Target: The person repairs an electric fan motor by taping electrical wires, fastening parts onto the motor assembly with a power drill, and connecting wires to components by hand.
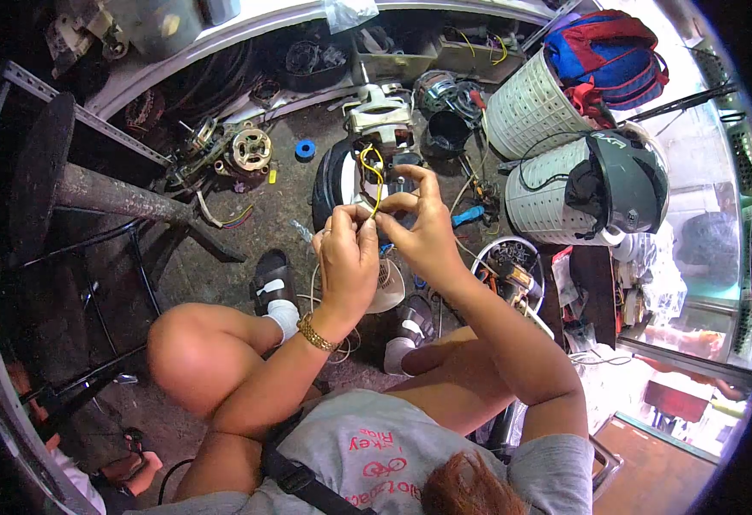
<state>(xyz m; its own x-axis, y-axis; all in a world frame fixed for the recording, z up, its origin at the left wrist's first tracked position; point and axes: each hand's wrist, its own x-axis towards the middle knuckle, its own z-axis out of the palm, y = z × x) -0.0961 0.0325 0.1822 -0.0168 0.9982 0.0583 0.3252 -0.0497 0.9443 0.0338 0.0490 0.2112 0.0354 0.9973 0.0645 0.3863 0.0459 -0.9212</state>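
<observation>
A yellow wire runs down from an opened electric fan body with black and white housing. My left hand pinches its lower end between thumb and index finger. My right hand meets it there, thumb and index finger closed at the same spot, other fingers raised and bent. The exact tip of the wire is hidden by the fingertips. Above the housing sits a white fan motor part with an upright metal shaft. Below my hands, partly covered, stands a pale plastic piece.
Blue tape and a bare motor lie left on the floor. At right are a blue-handled screwdriver, a tool bucket, and white baskets with a helmet and backpack. A stool leans left; another person's hand shows lower left.
</observation>
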